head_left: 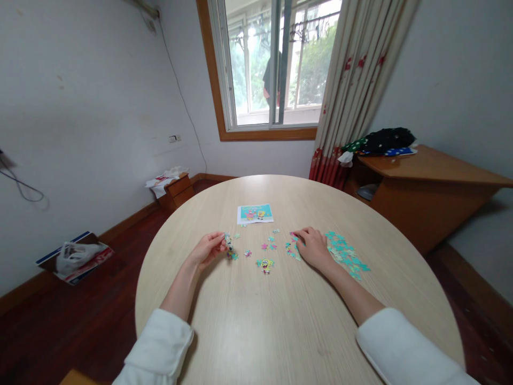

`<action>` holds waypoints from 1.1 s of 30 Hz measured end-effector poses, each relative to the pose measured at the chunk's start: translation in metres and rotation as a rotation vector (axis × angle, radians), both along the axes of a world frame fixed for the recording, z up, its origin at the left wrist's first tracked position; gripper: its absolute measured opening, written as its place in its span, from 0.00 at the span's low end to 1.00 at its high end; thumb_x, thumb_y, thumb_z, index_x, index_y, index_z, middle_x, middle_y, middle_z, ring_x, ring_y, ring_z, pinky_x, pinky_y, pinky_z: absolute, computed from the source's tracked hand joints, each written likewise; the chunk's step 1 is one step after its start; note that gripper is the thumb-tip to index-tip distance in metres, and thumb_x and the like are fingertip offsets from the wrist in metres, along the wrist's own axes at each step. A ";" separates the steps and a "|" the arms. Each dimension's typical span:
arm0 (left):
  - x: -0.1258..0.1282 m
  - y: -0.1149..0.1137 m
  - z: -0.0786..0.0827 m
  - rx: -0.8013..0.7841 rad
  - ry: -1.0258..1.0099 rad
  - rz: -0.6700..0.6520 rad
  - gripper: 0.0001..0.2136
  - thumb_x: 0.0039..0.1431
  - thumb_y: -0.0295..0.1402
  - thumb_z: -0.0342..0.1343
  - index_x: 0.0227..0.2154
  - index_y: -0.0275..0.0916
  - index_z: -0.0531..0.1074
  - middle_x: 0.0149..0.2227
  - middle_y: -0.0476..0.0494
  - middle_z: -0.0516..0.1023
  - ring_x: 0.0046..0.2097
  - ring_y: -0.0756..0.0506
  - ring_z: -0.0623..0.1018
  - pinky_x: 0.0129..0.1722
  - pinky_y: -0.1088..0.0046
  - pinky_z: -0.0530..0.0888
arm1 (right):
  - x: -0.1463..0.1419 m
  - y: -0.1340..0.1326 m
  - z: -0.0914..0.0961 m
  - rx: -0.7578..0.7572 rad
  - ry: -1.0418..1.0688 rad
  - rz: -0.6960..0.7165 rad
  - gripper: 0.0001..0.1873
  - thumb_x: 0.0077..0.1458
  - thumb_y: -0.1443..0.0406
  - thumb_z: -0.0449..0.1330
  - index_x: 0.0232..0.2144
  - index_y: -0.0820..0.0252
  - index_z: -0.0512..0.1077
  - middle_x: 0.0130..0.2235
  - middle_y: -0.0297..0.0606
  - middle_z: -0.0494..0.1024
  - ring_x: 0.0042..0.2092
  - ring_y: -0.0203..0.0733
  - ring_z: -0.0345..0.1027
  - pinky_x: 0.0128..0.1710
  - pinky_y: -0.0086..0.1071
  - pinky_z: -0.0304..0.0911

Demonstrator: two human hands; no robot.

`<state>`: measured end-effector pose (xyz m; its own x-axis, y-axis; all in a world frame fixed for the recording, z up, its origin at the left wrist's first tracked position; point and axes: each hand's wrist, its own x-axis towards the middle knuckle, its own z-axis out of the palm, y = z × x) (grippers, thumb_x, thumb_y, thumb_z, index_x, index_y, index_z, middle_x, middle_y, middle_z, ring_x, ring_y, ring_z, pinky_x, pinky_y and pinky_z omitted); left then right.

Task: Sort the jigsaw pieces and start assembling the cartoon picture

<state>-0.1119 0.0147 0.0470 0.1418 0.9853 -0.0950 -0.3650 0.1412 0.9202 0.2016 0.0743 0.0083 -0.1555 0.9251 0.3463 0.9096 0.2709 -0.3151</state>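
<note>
My left hand (209,249) is over the left part of the table, thumb and fingertips pinched together at a small jigsaw piece (227,236). A few more pieces lie just below those fingertips, partly hidden. My right hand (313,247) rests palm down with bent fingers, one fingertip touching a pink jigsaw piece (292,233). Between the hands lies a partly joined yellow cartoon figure (265,263), with loose pink and teal pieces (265,246) above it. Right of my right hand spreads a pile of teal jigsaw pieces (348,255). A printed picture card (255,214) lies beyond the pieces.
Everything lies on a round wooden table (248,331). A wooden desk (433,171) with dark cloth stands at the right, near a curtain (356,75). A small cabinet (176,188) and a plastic bag (78,258) are on the left.
</note>
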 end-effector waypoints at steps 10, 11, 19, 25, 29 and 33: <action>0.001 -0.001 0.000 -0.008 -0.004 0.030 0.10 0.42 0.31 0.67 0.24 0.32 0.73 0.22 0.48 0.73 0.23 0.53 0.71 0.32 0.75 0.71 | -0.002 -0.003 0.004 -0.022 -0.008 -0.008 0.15 0.53 0.69 0.52 0.41 0.56 0.74 0.42 0.41 0.72 0.45 0.44 0.61 0.43 0.35 0.50; 0.001 -0.001 0.001 -0.010 -0.005 0.029 0.10 0.42 0.31 0.67 0.24 0.32 0.73 0.22 0.48 0.73 0.23 0.53 0.71 0.32 0.75 0.71 | -0.002 -0.003 0.005 -0.024 -0.009 -0.008 0.15 0.53 0.70 0.52 0.41 0.56 0.74 0.42 0.41 0.72 0.45 0.44 0.61 0.43 0.35 0.50; 0.000 -0.001 0.000 -0.007 0.001 0.029 0.12 0.39 0.29 0.68 0.27 0.31 0.74 0.25 0.46 0.75 0.26 0.52 0.74 0.33 0.74 0.72 | -0.001 -0.002 0.004 -0.030 -0.003 0.000 0.15 0.53 0.69 0.52 0.41 0.57 0.74 0.42 0.42 0.72 0.45 0.45 0.61 0.43 0.36 0.50; 0.001 0.000 0.000 -0.001 0.032 0.040 0.13 0.36 0.29 0.69 0.26 0.31 0.74 0.24 0.46 0.75 0.26 0.52 0.74 0.32 0.75 0.71 | 0.000 0.000 0.001 -0.019 0.002 0.000 0.15 0.53 0.69 0.52 0.41 0.57 0.74 0.42 0.42 0.72 0.45 0.46 0.61 0.43 0.36 0.50; 0.002 -0.001 0.002 0.004 0.035 0.020 0.13 0.36 0.28 0.69 0.26 0.31 0.74 0.23 0.47 0.75 0.26 0.53 0.73 0.33 0.75 0.71 | 0.000 0.000 0.000 0.006 0.009 0.013 0.15 0.53 0.69 0.52 0.40 0.57 0.75 0.41 0.42 0.72 0.44 0.46 0.61 0.42 0.37 0.50; 0.002 -0.002 0.003 0.006 0.033 0.023 0.14 0.37 0.28 0.69 0.28 0.31 0.73 0.24 0.48 0.75 0.25 0.54 0.73 0.33 0.75 0.71 | 0.000 0.000 0.000 0.007 0.012 0.016 0.15 0.52 0.69 0.52 0.40 0.58 0.75 0.41 0.43 0.72 0.44 0.46 0.61 0.42 0.37 0.51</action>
